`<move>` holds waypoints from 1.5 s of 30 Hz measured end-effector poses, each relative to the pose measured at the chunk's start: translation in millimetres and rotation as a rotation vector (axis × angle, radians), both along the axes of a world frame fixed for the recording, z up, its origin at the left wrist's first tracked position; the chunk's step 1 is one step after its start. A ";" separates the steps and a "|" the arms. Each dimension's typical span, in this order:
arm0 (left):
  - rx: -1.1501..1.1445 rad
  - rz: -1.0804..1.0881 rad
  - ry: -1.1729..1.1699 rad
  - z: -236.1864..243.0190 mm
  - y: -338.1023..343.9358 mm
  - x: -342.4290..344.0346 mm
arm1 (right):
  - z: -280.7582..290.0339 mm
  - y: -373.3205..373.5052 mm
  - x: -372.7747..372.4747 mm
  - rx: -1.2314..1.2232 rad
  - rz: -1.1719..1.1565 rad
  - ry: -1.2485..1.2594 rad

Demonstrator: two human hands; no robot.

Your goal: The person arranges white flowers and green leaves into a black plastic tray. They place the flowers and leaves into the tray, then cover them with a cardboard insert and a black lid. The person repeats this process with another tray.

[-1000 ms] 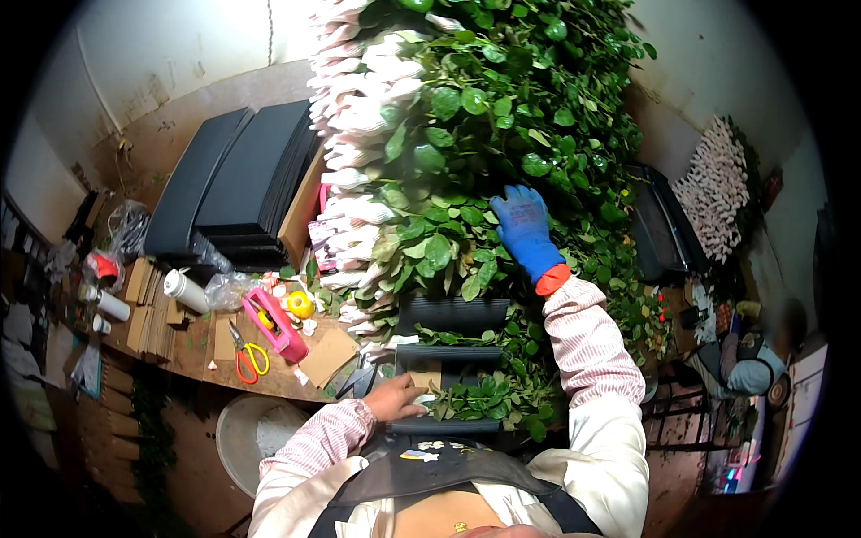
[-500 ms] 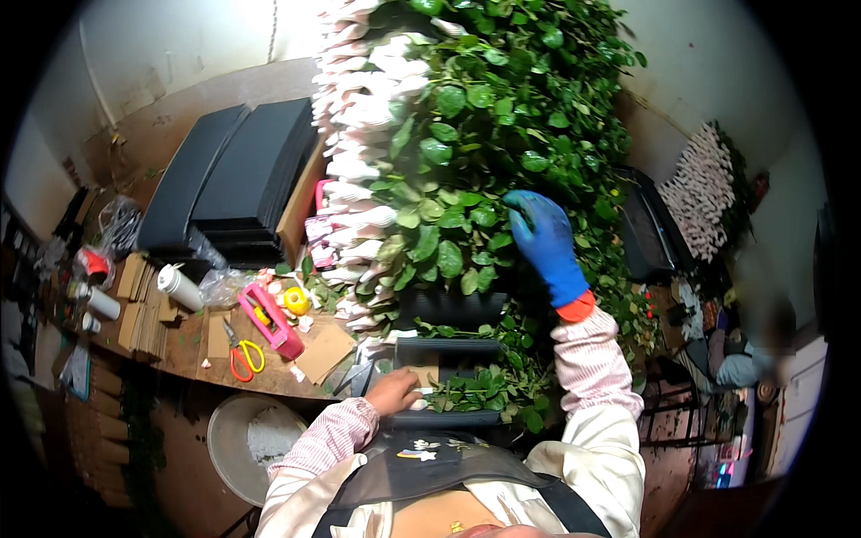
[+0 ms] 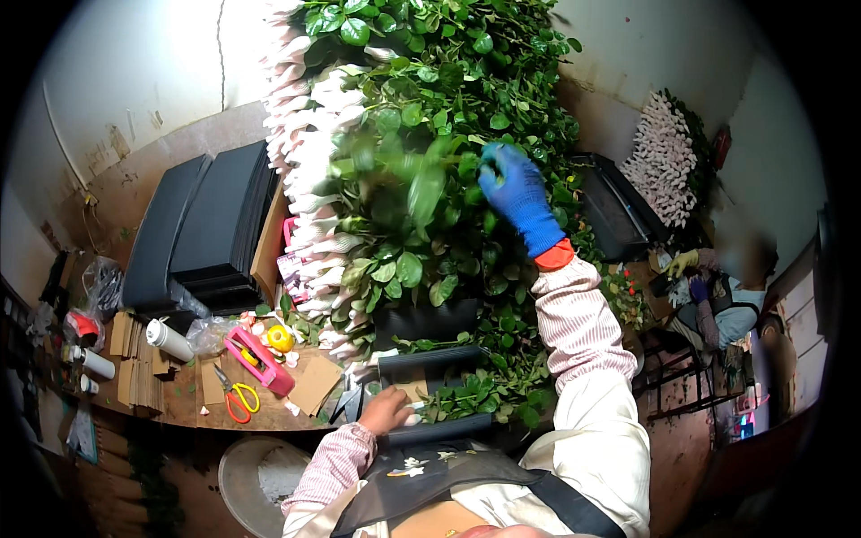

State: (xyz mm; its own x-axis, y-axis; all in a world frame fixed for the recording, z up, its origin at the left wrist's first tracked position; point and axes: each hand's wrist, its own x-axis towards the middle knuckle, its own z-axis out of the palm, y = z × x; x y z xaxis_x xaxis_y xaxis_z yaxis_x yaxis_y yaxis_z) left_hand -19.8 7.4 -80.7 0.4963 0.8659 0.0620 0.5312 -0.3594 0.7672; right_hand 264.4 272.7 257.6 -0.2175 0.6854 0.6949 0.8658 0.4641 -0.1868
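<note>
In the middle stands a tall pile of leafy rose stems (image 3: pixel 448 108), their heads in white-pink net sleeves (image 3: pixel 318 125) along its left side. My right hand (image 3: pixel 516 184), in a blue glove, is closed on a leafy rose stem (image 3: pixel 426 184) at the pile's face; the stem's leaves are smeared by motion. My left hand (image 3: pixel 386 411) is bare and closed beside the near end of a black ribbed holder (image 3: pixel 439 430), where a few leafy stems (image 3: pixel 475 396) lie. A pale bud tip shows by its fingers; what they grip is hidden.
On the table at left are scissors (image 3: pixel 237 394), a pink tape dispenser (image 3: pixel 260 360), a yellow tape roll (image 3: pixel 280 338), a white bottle (image 3: pixel 169 340) and stacked black sheets (image 3: pixel 224 215). A bin (image 3: pixel 256 484) stands below. At right a co-worker (image 3: pixel 731 305) sits.
My view has shifted, so the scene sits further left. My right hand has closed on a rose stem, whose leaves are now moving. My left hand stays by the holder.
</note>
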 end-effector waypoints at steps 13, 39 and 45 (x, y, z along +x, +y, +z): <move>-0.164 -0.023 -0.065 -8.5 2.2 -7.8 | -46.4 -185.6 -7.1 -0.139 0.532 -0.479; -0.093 0.124 -0.140 8.4 -2.9 8.1 | -125.3 -10.4 76.2 -0.297 -0.258 -0.544; 0.018 0.127 -0.068 5.8 -4.2 4.2 | -77.2 -25.6 84.5 -0.175 -0.145 -0.460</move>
State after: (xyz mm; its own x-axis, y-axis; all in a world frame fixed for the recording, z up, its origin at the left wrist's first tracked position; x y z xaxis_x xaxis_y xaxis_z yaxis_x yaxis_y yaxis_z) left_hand -15.6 3.2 -75.0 0.3771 0.9199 0.1080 0.5206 -0.3070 0.7967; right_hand 348.9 247.0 180.5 -0.3675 0.8287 0.4222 0.9300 0.3286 0.1645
